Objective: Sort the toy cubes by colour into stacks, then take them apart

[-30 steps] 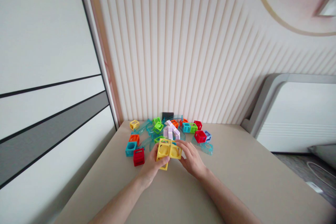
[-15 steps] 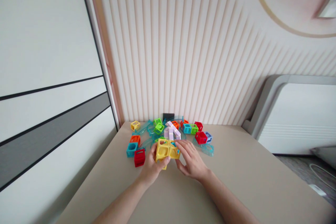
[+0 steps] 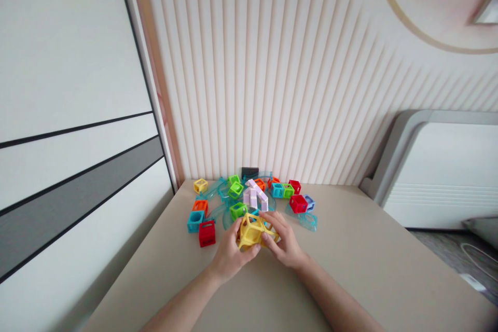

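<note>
Several joined yellow open-sided cube blocks are held up in front of the pile, tilted. My left hand grips their left side, with the thumb along the lower front. My right hand holds the right side, fingers on top and thumb on the front. Just behind the yellow blocks lies a green cube block. Lilac white-striped pieces stand a little farther back. Part of the yellow group is hidden by my fingers.
On the left of the table are a red cube, a blue cube and an orange cube. To the right sits another red cube beside clear blue track pieces. A black block stands by the ribbed wall.
The yellow blocks have turned and shifted slightly down and right between my hands. My right thumb now presses on their front. The green cube behind shows more fully.
</note>
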A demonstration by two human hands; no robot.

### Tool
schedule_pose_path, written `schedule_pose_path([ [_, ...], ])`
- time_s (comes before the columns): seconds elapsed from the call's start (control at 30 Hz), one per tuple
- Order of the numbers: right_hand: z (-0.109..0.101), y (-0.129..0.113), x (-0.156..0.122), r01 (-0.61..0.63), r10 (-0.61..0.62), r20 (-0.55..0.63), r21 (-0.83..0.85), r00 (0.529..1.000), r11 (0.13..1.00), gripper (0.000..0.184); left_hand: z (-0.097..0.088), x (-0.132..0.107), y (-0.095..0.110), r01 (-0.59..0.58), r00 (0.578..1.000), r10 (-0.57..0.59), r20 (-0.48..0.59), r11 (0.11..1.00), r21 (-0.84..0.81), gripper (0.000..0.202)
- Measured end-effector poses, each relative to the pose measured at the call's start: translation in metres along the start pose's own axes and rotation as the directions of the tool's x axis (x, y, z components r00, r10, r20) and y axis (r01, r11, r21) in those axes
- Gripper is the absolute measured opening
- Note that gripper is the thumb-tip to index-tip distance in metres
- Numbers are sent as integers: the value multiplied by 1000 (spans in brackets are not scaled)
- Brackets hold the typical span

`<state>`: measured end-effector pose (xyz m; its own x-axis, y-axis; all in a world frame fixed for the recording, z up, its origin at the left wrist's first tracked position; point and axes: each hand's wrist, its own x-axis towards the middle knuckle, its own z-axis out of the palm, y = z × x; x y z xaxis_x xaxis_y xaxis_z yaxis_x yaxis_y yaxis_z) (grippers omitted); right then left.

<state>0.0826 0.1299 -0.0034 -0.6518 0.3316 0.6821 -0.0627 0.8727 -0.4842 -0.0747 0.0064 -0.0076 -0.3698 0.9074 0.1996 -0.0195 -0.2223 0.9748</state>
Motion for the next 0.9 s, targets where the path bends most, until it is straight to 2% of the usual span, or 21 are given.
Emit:
schedule_pose_path([
  [0.2,2,-5,4,-98,103,-36,105,994,990,38,-1,1,0,-22,999,20,38,999,36,59],
  [0.37,5,-4,3,-181,192,-29,216,981,959,40,1,1,4,24,999,-24,30,1000,-4,61],
  [0.67,14,1,-3,-294,308,14,341,951,893,41,-3,1,-2,1,993,-18,121,990,144,65],
  [0.77,13,-2,-1,-327,343,30,383,939,864,40,-7,-1,-7,-5,987,-12,161,995,102,62],
  [0.9,9,-5,1,-384,407,64,493,911,781,41,-9,0,-12,47,989,-39,144,998,-52,57],
])
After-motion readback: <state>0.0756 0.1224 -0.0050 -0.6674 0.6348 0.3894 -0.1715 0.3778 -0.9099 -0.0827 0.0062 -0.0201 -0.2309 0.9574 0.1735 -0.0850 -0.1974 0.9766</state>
